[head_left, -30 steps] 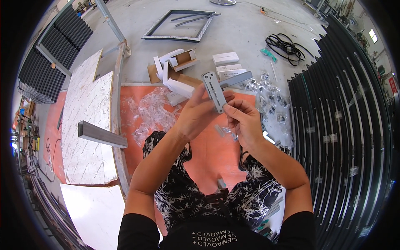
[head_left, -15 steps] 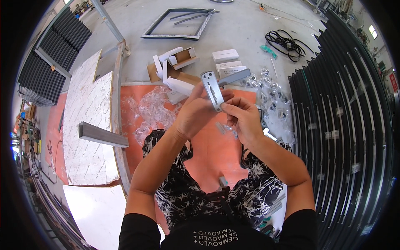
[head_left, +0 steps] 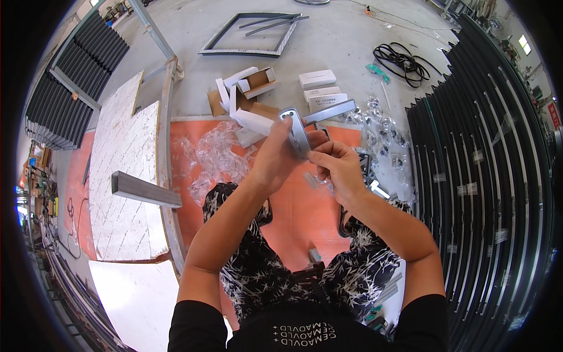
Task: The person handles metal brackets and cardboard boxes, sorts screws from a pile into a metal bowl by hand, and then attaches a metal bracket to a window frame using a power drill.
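Observation:
A silver-grey lever door handle (head_left: 331, 111) is held up over the orange mat, its long rounded plate slanting down toward me and its lever pointing to the right. My left hand (head_left: 271, 157) is closed around the plate, thumb on its upper part near the holes and fingers behind it. At the plate's lower end, my right hand (head_left: 340, 169) is closed in a pinch with thumb and forefinger. Whether it grips the plate's edge or a small part there is hidden by the fingertips.
Opened white cardboard boxes (head_left: 258, 82) and closed white boxes (head_left: 317, 78) lie ahead. Crumpled clear plastic bags (head_left: 214, 155) are at left, bagged metal parts (head_left: 381, 135) at right. Stacked dark frames (head_left: 469, 193) rise on the right; a metal tube (head_left: 143, 190) juts at left.
My left hand has closed on the plate, its thumb coming over the face. The handle has turned a little, showing more of the plate's side. My right hand has shifted slightly left and down.

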A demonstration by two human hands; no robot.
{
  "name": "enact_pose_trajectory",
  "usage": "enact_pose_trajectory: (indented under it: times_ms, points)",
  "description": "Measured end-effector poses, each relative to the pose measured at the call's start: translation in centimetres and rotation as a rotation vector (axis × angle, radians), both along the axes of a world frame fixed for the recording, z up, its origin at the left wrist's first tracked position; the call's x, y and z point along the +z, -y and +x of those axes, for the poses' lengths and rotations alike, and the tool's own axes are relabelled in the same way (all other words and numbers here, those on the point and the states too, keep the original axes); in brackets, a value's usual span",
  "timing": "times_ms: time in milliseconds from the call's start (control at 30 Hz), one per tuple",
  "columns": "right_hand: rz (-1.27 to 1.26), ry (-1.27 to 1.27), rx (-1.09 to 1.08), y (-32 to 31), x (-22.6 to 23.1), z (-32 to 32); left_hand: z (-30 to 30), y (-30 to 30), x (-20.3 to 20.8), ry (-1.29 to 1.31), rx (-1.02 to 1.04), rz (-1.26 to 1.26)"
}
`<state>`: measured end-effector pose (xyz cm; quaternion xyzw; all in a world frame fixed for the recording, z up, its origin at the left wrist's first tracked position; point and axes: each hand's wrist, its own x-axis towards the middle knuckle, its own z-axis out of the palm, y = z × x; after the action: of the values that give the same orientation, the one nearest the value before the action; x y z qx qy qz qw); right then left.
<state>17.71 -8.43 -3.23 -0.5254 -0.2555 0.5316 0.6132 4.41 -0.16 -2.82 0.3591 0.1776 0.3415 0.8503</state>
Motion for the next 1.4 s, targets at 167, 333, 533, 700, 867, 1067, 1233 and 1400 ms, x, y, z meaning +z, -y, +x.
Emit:
enact_pose_trajectory:
  times_ms: [167,333,533,700,867,1067,1233,1400]
  points:
    - [0.019,0.039,0.05,0.2,0.2,-0.3,-0.1,-0.3,-0.3,0.022,-0.024,-0.011]
    - [0.071,0.131,0.068,0.0,0.5,-0.3,0.1,-0.2,0.2,0.014,0.085,-0.079]
    - [-0.006,0.182,0.191,-0.1,0.7,1.3,-0.6,-1.0,0.2,0.053,0.064,-0.112]
    - [-0.053,0.173,0.28,-0.4,-0.4,0.9,-0.7,-1.3,-0.4,0.049,0.045,-0.092]
    - [-0.015,0.172,0.417,-1.1,-0.3,1.4,-0.5,-1.0,-0.8,0.076,0.004,-0.02]
    - [0.049,0.316,0.414,-1.4,-0.8,1.4,-0.5,-0.9,-0.4,0.035,-0.017,0.068]
    - [0.038,0.462,0.367,-1.3,-0.2,0.9,-0.7,-0.7,-0.7,0.08,-0.014,0.02]
    - [0.125,0.645,0.293,-1.0,-1.2,1.1,-0.3,-0.6,-0.8,0.206,-0.093,-0.058]
